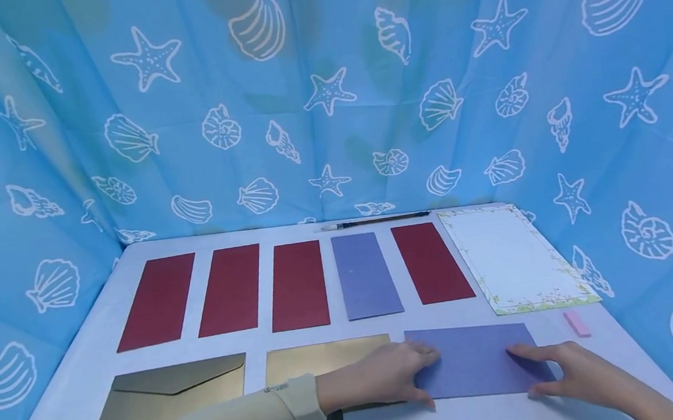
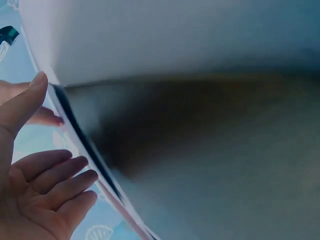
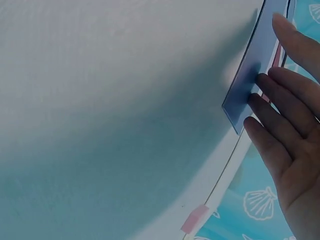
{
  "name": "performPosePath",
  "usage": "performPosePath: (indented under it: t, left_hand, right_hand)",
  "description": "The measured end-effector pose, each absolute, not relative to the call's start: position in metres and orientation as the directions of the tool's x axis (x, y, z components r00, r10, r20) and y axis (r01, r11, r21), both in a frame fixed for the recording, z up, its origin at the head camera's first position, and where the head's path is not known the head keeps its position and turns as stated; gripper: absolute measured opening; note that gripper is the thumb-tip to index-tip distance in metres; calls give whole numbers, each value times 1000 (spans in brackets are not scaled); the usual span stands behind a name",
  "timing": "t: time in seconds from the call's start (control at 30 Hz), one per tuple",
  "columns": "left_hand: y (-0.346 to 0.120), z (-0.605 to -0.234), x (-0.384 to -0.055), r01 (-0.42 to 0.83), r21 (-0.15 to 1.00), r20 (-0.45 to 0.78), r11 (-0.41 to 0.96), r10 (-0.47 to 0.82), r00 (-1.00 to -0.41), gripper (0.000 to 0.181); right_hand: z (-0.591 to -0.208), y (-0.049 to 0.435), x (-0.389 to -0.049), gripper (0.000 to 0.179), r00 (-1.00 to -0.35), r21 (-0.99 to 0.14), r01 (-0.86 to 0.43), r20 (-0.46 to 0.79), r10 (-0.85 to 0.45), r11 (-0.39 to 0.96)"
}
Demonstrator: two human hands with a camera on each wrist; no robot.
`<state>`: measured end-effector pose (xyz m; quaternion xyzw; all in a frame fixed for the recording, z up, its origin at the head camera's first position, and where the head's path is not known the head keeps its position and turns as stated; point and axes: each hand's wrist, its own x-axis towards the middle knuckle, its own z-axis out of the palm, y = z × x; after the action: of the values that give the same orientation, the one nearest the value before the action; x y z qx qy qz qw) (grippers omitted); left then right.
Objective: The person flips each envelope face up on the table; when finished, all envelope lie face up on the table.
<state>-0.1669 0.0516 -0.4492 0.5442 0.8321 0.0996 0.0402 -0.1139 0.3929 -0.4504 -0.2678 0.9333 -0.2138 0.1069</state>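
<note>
A purple envelope lies flat and crosswise in the front row, flap not visible. My left hand touches its left end, the arm reaching across a gold envelope and hiding part of it. At the envelope's right end, my right hand rests with thumb and forefinger at the edge. In the right wrist view, the fingers are extended along the purple envelope. The left wrist view shows the left fingers fairly straight and spread, gripping nothing.
Behind stand several dark red envelopes in a row with another purple one. A second gold envelope lies front left. A brush, a floral-bordered sheet and a pink eraser-like block lie around. Blue curtain encloses the table.
</note>
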Motion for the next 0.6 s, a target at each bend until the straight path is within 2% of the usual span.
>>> performPosePath:
  t: [0.27,0.43,0.6]
  left_hand:
    - [52,-451,-166,891,202,-3,406,910,-414,72]
    - [54,-450,-167,899,204,2,387,919,-395,65]
    - [58,-448,-168,902,196,-26,384,922,-387,54]
  right_hand:
    - [-451,392,-114,67,-835,-439,-466,-69,-547,768]
    - [-451,393,-113,69,-833,-462,-442,-107,-543,769]
    - [-453,394,-112,68,-822,-481,-465,-76,-564,743]
